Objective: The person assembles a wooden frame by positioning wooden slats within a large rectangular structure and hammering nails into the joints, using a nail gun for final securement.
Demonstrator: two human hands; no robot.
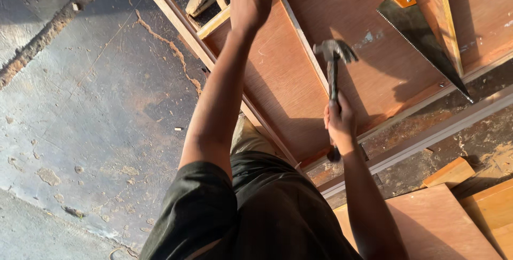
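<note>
A hammer [333, 73] is gripped near its handle end by the right hand [340, 123], long axis toward 12 o'clock, head uppermost over the plywood panel [278, 78], while the left hand [248, 1] is pressed flat, fingers spread.

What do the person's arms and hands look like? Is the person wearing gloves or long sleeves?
No gloves and no long sleeves. Both hands, the left hand and the right hand, are bare, and both arms are bare from the wrist up. No watch, ring or bracelet shows. A dark short sleeve covers the left shoulder, part of a dark top.
</note>
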